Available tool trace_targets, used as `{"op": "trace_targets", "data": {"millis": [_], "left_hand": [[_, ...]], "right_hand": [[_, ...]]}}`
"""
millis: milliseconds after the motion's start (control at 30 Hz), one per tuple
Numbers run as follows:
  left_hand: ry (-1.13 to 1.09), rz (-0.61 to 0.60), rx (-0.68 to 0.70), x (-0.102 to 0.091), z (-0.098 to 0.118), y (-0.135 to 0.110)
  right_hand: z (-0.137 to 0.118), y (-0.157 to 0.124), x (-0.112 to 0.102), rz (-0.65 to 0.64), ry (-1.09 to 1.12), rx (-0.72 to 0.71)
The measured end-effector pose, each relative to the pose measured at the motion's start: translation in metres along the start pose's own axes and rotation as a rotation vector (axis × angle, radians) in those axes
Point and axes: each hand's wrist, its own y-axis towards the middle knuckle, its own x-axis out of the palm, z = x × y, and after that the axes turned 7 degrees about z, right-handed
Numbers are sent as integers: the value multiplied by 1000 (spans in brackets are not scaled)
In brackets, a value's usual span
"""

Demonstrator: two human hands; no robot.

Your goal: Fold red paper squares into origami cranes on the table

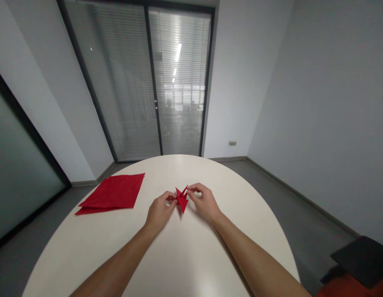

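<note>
While both bare hands meet over the round table (pixel 216 260), what counts from where I stand is a folded red paper piece (pixel 181 200) caught between them. Head view, the only one: piece sits between the far edge and the middle of the tabletop, well in from the left and right edges. Small, pointed, several tips; long axis runs roughly far to near, one broad tip aimed at the person's side, two thinner tips spread toward the far edge. Left hand (pixel 160 210): thumb and fingers pinched on the piece's left side, so the piece lies just right of that hand, touching. Right hand (pixel 205 202): thumb and forefinger closed at the thin far-right tip, so the body of the piece lies left of those fingers and a bit nearer the person. Neither hand clearly nearer; both in contact. Left is at the body, right only at the tip. Can't tell if the near tip rests on the tabletop or hangs just above; there's a shadow under it. Stack of red sheets (pixel 115 192) lies by the table's far-left edge, well apart from both hands, lower layer poking out on the near side.
</note>
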Motion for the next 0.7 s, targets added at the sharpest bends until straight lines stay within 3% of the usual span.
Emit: {"op": "trace_targets", "data": {"millis": [700], "left_hand": [[-19, -17, 10, -1, 1, 0]], "right_hand": [[-5, -2, -2, -101, -8, -79]]}}
